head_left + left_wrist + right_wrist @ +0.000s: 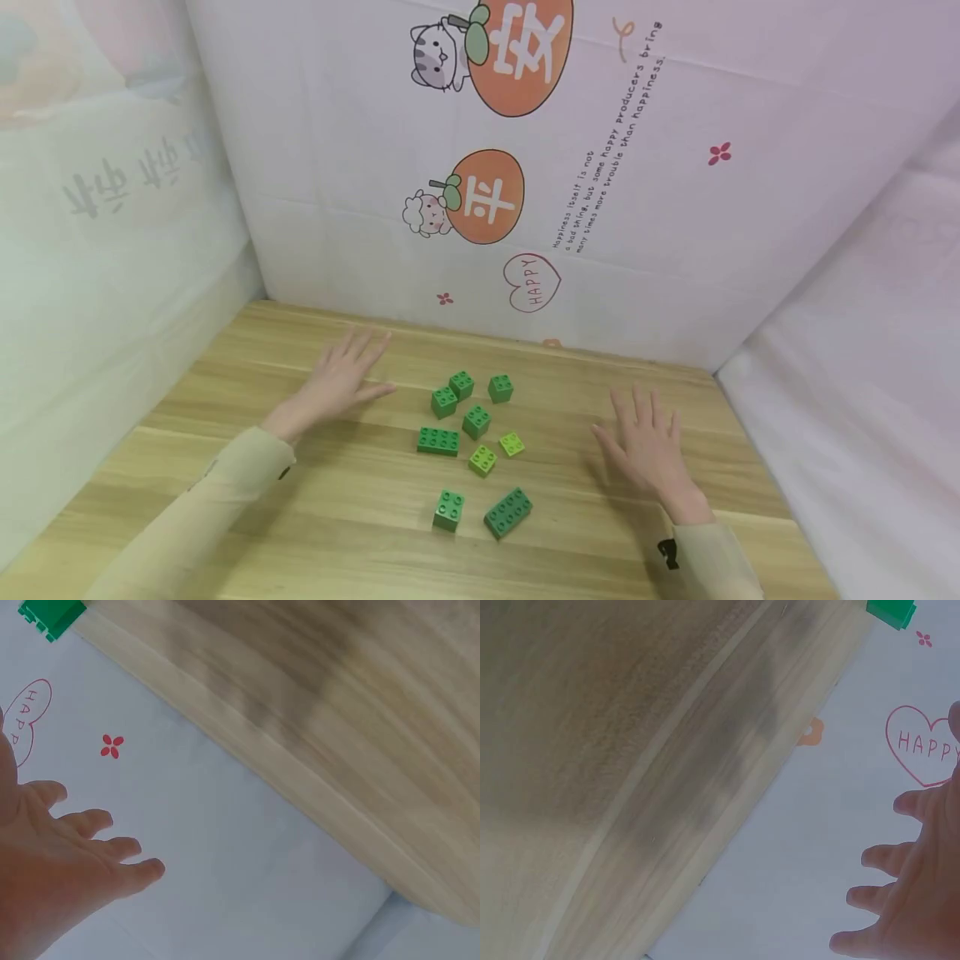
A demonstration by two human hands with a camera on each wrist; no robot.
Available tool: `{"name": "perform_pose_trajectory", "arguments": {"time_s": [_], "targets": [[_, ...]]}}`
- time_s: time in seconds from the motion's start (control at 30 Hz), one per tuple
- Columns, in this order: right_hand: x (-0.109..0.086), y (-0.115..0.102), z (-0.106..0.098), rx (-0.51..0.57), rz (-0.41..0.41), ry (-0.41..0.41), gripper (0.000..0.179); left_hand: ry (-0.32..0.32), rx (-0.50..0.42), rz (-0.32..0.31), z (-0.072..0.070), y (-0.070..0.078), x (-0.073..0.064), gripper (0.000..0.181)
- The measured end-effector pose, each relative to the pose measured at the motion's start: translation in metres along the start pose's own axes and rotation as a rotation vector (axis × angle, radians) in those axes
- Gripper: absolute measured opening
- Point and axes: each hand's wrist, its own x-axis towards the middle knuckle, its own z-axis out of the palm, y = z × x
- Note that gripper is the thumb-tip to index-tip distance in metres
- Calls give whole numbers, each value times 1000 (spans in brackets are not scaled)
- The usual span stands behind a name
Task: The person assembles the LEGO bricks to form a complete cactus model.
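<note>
My left hand (341, 377) hovers over the table left of the toy bricks, its fingers spread and holding nothing. On the other side of the bricks, my right hand (648, 446) is also spread and holds nothing. Between them lie a long green brick (438, 441), a darker long green brick (508, 512) and two lime bricks (482, 461), (512, 444). Several square green bricks stand around these, including one at the back (500, 388) and one nearer the front (448, 510). In the left wrist view a green brick (52, 616) shows in the top corner.
The wooden table (360, 542) carries all the bricks. A white printed cloth (360, 208) rises behind its back edge, with orange fruit pictures and a heart. More white cloth hangs on the left (112, 317) and on the right (862, 358).
</note>
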Motion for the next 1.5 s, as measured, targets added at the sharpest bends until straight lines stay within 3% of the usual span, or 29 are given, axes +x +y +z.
{"name": "perform_pose_trajectory", "arguments": {"time_s": [0.3, 0.57, 0.9, 1.13, 1.5], "targets": [[-9, -2, 2, -5, -19, 17, 73, 27, -46, 57, 12, -1, -12, 87], [-13, -2, 7, -8, -111, 93, 70, 62, -84, 138, 23, -1, -22, 85], [-17, -7, 11, 116, -178, 115, 63, 25, -216, 179, 24, 5, -29, 79], [-17, -20, 12, 199, -218, 114, 57, -12, -337, 160, 23, 10, -33, 66], [-24, -35, 19, 236, -297, 112, 49, -61, -434, 174, 28, 14, -39, 57]]}}
